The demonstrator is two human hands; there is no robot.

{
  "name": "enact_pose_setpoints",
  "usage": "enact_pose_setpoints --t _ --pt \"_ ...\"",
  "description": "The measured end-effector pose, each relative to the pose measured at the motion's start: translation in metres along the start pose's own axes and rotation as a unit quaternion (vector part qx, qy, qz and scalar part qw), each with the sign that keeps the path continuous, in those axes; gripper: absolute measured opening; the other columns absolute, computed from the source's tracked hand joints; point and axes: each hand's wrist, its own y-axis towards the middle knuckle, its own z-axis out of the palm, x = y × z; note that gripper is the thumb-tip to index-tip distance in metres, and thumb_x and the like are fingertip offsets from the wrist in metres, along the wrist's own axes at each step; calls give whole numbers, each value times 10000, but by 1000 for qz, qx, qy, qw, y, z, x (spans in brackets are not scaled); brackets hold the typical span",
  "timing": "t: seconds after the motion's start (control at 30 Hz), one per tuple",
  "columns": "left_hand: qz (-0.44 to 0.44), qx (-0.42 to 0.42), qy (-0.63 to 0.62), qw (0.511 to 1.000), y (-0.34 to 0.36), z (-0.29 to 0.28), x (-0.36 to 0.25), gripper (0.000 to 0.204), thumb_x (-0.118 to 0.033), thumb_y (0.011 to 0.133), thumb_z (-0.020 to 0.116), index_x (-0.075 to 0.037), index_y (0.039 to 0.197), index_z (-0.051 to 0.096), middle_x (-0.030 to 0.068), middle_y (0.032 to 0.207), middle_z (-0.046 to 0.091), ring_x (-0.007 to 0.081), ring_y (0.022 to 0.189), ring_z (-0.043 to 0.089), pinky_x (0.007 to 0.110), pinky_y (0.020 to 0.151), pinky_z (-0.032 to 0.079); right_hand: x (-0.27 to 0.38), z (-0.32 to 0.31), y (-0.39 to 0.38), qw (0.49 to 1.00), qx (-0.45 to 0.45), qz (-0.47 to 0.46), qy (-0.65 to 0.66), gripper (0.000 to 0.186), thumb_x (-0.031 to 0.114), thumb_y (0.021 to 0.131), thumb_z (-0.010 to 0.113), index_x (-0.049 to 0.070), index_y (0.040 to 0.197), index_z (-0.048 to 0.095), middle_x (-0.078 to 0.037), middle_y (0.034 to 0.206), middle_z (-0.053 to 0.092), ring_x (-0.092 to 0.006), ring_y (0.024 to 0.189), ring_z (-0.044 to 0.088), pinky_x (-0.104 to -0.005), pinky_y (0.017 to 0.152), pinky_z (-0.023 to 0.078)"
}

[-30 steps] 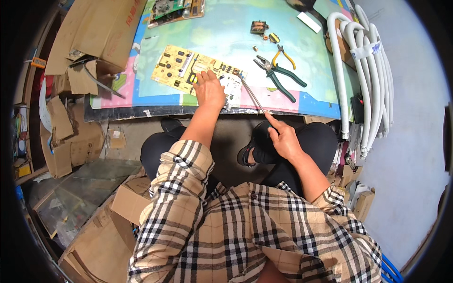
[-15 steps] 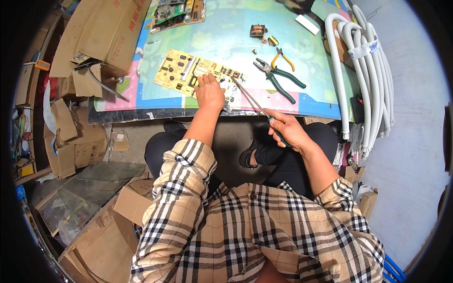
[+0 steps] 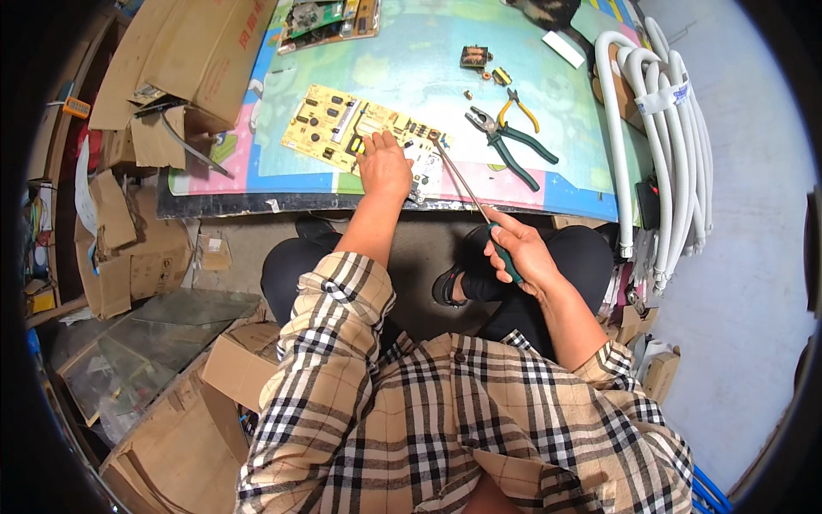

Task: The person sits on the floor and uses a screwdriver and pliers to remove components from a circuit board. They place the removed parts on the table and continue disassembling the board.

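Note:
A yellowish circuit board [image 3: 300,135] studded with electronic parts lies near the front edge of the table. My left hand [image 3: 385,171] rests on it palm down, fingers laid apart over the parts. In my right hand [image 3: 522,253] is a long screwdriver [image 3: 465,188] with a green handle, held at a slant. Its tip is at a small coil by the board's right end; contact is too small to tell. To the right lie green-handled pliers [image 3: 501,141] and smaller yellow-handled cutters [image 3: 519,111]. Beyond them sit a dark transformer [image 3: 473,56] and a few small loose parts.
More circuit boards [image 3: 330,21] are stacked at the far left. A cardboard box [image 3: 201,60] borders the table's left side. Coiled white hoses [image 3: 676,154] hang over the right side. At the far edge are a white strip [image 3: 562,50] and a dark furry shape [image 3: 548,10].
The screwdriver's handle has swung slightly toward me with my right hand, which has lowered a little. My left hand keeps its place on the board. The whole view has shifted slightly.

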Motion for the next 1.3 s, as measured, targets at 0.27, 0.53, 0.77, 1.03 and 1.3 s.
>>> enact_pose_setpoints --t 0.27,0.53,0.77,1.03,1.3 --pt "-5 -1 -4 1000 1 0 3 590 -280 798 752 10 1249 507 163 1308 529 348 1314 425 494 1005 429 -61 -8 53 791 -104 -385 -464 506 62 927 549 137 1420 466 -216 821 602 -375 736 596 -413 675 484" --pt "-6 6 -5 1000 -2 -3 0 619 -272 811 744 12 1291 477 172 1332 519 351 1334 406 495 1021 411 -79 -4 55 820 -104 -318 -464 572 64 932 539 173 1470 379 -239 884 583 -430 826 580 -473 763 460" --pt "-13 16 -8 1000 -1 -5 1 646 -267 814 742 4 1332 466 159 1353 519 350 1339 408 480 1020 421 -85 1 66 900 -62 -244 -355 549 120 967 491 201 1491 349 -234 902 627 -373 832 626 -432 778 478" --pt "-4 -35 -38 999 2 -13 -6 533 -280 803 748 36 1185 551 208 1235 547 350 1207 486 496 982 413 -39 -3 35 898 -53 -173 -402 531 113 972 479 234 1481 394 -51 680 573 -117 513 547 -283 495 473" --pt "169 -39 -27 984 31 -21 -18 310 -186 832 690 -108 1129 655 164 1055 581 345 949 618 448 846 500 0 3 10 934 -10 -82 -348 516 160 970 496 203 1475 400 -74 712 598 -138 562 578 -324 609 524"
